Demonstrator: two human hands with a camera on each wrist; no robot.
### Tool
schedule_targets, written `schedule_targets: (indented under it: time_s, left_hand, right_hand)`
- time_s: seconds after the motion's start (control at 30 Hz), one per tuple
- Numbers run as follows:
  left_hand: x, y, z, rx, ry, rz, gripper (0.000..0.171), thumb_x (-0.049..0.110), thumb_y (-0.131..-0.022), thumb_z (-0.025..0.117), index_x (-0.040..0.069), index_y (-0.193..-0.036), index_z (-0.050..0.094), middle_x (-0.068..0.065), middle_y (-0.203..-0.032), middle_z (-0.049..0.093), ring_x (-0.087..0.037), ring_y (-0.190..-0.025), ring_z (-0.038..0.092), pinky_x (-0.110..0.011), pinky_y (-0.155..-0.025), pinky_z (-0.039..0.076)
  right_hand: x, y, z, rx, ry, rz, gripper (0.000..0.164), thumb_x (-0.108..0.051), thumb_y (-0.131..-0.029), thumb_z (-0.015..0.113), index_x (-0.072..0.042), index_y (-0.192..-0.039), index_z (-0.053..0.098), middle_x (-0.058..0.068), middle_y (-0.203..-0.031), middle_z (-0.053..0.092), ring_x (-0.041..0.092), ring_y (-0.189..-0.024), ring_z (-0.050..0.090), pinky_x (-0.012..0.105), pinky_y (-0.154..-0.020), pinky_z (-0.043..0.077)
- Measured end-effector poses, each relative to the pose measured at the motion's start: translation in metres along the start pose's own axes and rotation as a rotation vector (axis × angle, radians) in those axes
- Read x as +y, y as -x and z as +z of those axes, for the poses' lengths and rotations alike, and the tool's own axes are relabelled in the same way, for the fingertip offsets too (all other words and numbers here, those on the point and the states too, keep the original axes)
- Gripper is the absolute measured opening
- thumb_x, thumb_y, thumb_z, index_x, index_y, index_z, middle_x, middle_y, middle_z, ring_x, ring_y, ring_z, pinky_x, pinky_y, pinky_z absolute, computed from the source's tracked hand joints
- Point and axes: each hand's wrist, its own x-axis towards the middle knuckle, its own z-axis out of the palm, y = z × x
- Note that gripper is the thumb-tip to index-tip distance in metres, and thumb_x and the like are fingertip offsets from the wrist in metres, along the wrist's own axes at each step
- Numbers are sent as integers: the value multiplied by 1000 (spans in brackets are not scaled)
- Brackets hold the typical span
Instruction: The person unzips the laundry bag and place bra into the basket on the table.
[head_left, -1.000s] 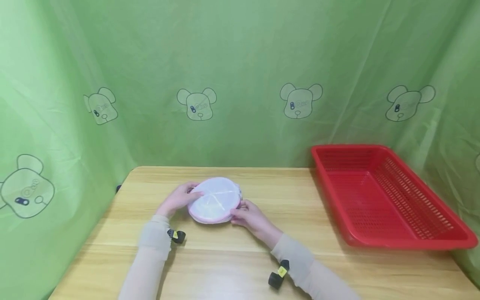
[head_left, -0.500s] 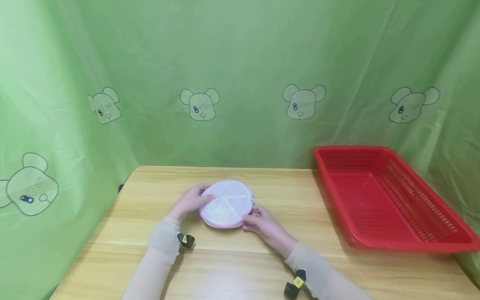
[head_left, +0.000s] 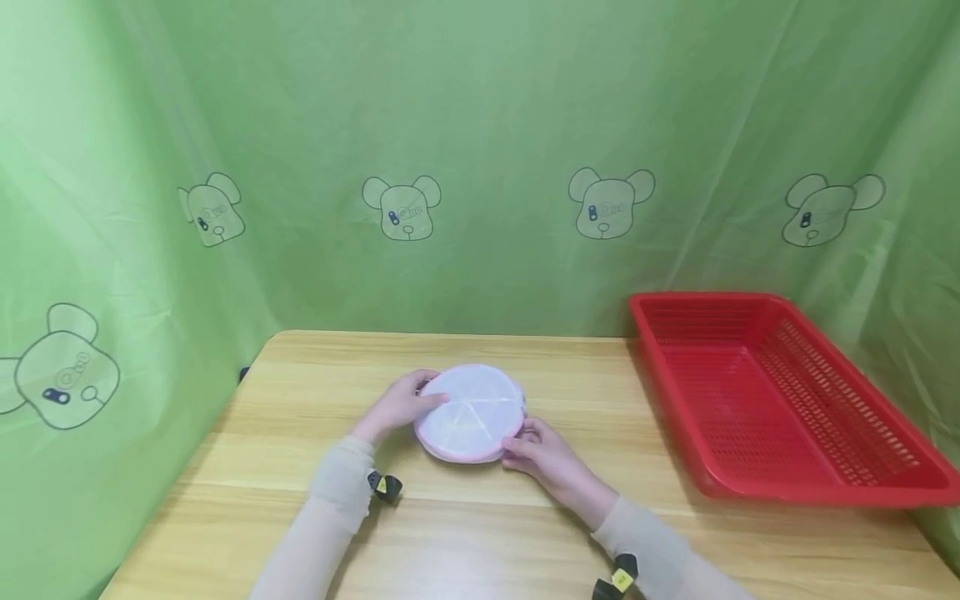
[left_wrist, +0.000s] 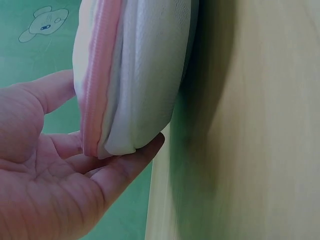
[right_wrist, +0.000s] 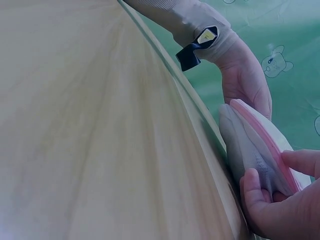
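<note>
Fingers (left_wrist: 131,165) of the left hand (head_left: 400,406) grip a flattish, round, white fabric pouch (head_left: 472,417) at about nine o'clock on its edge, the thumb laid over the upper face and other fingertips tucked against the pale underside. The right hand (head_left: 547,462) pinches the same pouch at about four o'clock, thumb on its upper edge and other fingers bent beneath. Pink zip edging (left_wrist: 100,75) runs around the rim, and faint pale lines spread like spokes across the top. The pouch is over the middle part of a light wood-grain surface (head_left: 465,533); whether its underside touches the wood, I cannot tell.

Behind the hands, pale beige cuffs wrap both wrists, the left cuff (head_left: 345,479) at about eight o'clock from the pouch and the right cuff (head_left: 641,537) at about four. Each carries a small black device with a yellow label, the left device (head_left: 386,486) and the right device (head_left: 617,579).

Farther out, at three o'clock and well apart from the pouch, sits a large red rectangular plastic basket (head_left: 840,400) with perforated walls. Green fabric curtain (head_left: 495,100) hangs at twelve o'clock and along both sides, printed with outlined round-eared animal heads (head_left: 611,204).
</note>
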Motion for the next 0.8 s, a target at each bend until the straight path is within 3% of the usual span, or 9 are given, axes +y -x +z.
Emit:
schedule_targets:
  time_s: [0.43, 0.57, 0.8]
  left_hand:
    - [8, 5, 1, -8, 28, 15, 57, 33, -90, 67, 8, -138, 51, -16, -138, 56, -33, -128, 52, -49, -114, 38]
    - [8, 8, -3, -11, 26, 9, 61, 36, -91, 66, 9, -142, 47, -17, -140, 54, -35, -129, 51, -51, -112, 40]
    - [5, 18, -11, 28, 42, -8, 62, 33, -93, 63, 7, -145, 41, -21, -143, 50, -40, -128, 51, -54, -110, 41]
  right_hand:
    - [-4, 4, -16, -82, 33, -25, 56, -11, -92, 62, 11, -133, 31, 8, -102, 62, 17, -91, 65, 32, -89, 58]
    - [-5, 2, -20, -59, 52, -30, 55, -15, -94, 60, 8, -134, 30, 10, -104, 60, 18, -92, 64, 32, -88, 58]
    - [-14, -4, -25, 58, 116, -62, 54, -23, -98, 56, 5, -136, 30, 13, -105, 59, 19, -91, 62, 32, -84, 59]
